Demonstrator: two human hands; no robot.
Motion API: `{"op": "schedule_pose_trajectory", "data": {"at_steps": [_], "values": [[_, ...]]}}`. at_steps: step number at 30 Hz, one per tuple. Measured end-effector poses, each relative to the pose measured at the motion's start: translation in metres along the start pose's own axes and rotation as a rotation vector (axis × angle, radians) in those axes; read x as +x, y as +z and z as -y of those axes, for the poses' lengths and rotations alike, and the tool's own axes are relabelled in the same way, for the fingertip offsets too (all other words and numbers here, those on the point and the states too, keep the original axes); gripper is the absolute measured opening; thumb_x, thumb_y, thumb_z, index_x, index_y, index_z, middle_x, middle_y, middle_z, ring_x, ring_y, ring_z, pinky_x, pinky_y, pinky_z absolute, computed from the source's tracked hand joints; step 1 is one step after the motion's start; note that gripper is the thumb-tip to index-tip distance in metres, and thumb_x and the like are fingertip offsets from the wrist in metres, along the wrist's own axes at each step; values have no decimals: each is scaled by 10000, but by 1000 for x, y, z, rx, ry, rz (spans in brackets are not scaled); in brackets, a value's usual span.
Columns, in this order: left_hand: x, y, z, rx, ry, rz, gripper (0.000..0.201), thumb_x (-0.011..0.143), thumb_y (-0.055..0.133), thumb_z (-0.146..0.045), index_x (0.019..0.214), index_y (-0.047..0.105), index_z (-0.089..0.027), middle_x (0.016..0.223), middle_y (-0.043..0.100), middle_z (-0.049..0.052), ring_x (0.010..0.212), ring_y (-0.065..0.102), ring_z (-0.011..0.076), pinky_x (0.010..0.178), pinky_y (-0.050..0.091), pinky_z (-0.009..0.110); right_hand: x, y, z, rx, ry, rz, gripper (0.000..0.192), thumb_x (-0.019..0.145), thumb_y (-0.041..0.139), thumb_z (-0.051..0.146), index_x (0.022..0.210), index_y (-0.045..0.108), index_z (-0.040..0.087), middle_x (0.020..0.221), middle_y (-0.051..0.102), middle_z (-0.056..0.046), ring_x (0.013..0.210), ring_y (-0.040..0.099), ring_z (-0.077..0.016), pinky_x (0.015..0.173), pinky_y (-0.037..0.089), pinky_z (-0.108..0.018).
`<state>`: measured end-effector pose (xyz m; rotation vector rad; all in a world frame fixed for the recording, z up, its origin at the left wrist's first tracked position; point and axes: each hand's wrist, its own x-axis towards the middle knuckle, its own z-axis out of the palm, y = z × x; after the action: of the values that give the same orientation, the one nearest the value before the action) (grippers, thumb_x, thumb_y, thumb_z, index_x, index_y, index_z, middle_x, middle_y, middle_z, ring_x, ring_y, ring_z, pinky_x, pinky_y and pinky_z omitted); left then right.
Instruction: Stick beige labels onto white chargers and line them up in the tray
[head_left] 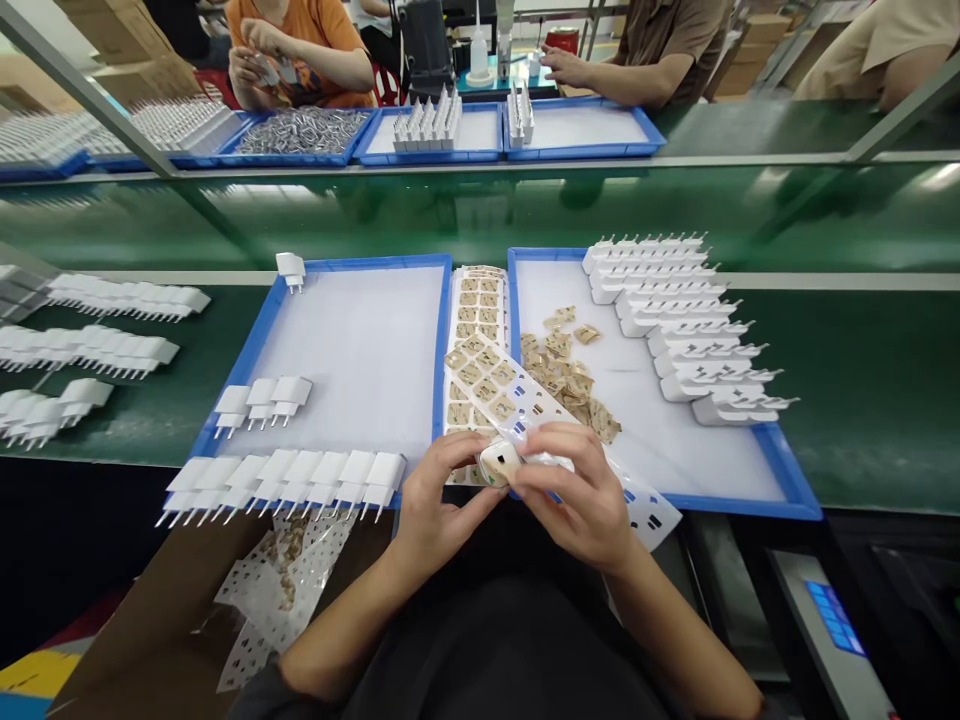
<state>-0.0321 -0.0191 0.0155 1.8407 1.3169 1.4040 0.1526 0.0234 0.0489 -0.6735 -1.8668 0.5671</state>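
Note:
My left hand point(435, 495) and my right hand point(574, 495) meet at the table's near edge, both gripping one small white charger plug point(499, 462). A tan sticker shows on the plug's face. A clear backing strip of tan stickers point(495, 385) runs from under my right hand up and to the left. The left blue tray point(255, 350) holds rows of white plugs point(300, 478) along its near edge. Stacked plugs point(675, 310) and a heap of loose tan stickers point(570, 375) lie in the right blue tray point(787, 470).
More plug rows point(97, 345) lie on the green belt at left. Used sticker sheets point(292, 575) sit in a cardboard box below the left tray. Across the belt, other people work at blue trays point(480, 140). A blue-lit panel point(832, 615) is at lower right.

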Motion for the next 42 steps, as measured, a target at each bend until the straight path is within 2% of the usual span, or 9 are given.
{"op": "schedule_pose_trajectory", "data": {"at_steps": [4, 6, 8, 10, 15, 21, 30, 36, 42], "values": [[6, -19, -14, 172, -39, -7, 331, 871, 726, -234, 1174, 593, -227, 1054, 704, 59, 922, 669, 190, 771, 576, 302, -6, -20, -14, 133, 142, -52, 128, 943, 614, 171, 1000, 664, 273, 884, 716, -32, 878, 703, -221, 806, 593, -400], [13, -37, -17, 320, -30, -6, 283, 870, 721, -256, 1128, 611, -215, 1007, 716, 52, 899, 655, 196, 785, 551, 318, -9, -37, -31, -89, 331, -105, 92, 942, 639, 237, 1022, 673, 267, 928, 729, -43, 889, 711, -226, 824, 582, -395], [23, -60, -11, 503, -40, 5, 251, 887, 705, -308, 1101, 627, -200, 992, 729, 60, 926, 653, 221, 822, 528, 351, -11, -53, -52, -399, 427, -14, 220, 925, 645, 390, 1099, 687, 261, 1006, 752, -75, 966, 713, -280, 836, 572, -425], [37, -88, 6, 743, -106, 41, 258, 899, 686, -378, 1072, 649, -190, 995, 745, 75, 972, 650, 264, 860, 500, 401, -13, -65, -71, -574, 475, 112, 370, 914, 562, 541, 1131, 691, 270, 1133, 745, -100, 996, 709, -334, 730, 572, -431], [75, -154, 68, 1254, -461, 213, 336, 897, 611, -464, 1047, 695, -176, 992, 767, 110, 1121, 605, 346, 929, 435, 472, -21, -75, -88, -615, 656, 103, 516, 867, 484, 673, 1165, 676, 299, 1162, 739, -89, 910, 722, -352, 598, 558, -431], [86, -176, 102, 1364, -542, 257, 357, 864, 568, -459, 918, 728, -144, 1028, 728, 192, 1138, 564, 395, 912, 421, 484, -24, -73, -87, -560, 682, 167, 464, 862, 519, 628, 1106, 707, 280, 1170, 743, -84, 910, 715, -320, 574, 562, -384], [93, -161, 101, 1281, -491, 341, 527, 891, 588, -515, 1236, 622, -118, 1204, 653, 211, 1180, 557, 395, 947, 458, 491, 9, -49, -62, -506, 461, 376, 284, 987, 498, 411, 1107, 700, 251, 1097, 743, -82, 1050, 696, -280, 832, 582, -398], [116, -85, 73, 802, 22, 631, 391, 1003, 493, -431, 1298, 620, -207, 1344, 657, 95, 1261, 568, 281, 1069, 458, 444, 33, 2, -59, -525, 385, 564, 250, 966, 575, 247, 1190, 674, 194, 1077, 701, -102, 1028, 684, -277, 852, 576, -408], [123, -18, 64, 753, 310, 804, 402, 1006, 534, -338, 1385, 596, -218, 1483, 583, 86, 1376, 529, 282, 1127, 426, 447, 22, 14, -69, -542, 448, 518, 309, 956, 601, 238, 1255, 633, 168, 1215, 643, -140, 1084, 669, -295, 878, 573, -421]]}}
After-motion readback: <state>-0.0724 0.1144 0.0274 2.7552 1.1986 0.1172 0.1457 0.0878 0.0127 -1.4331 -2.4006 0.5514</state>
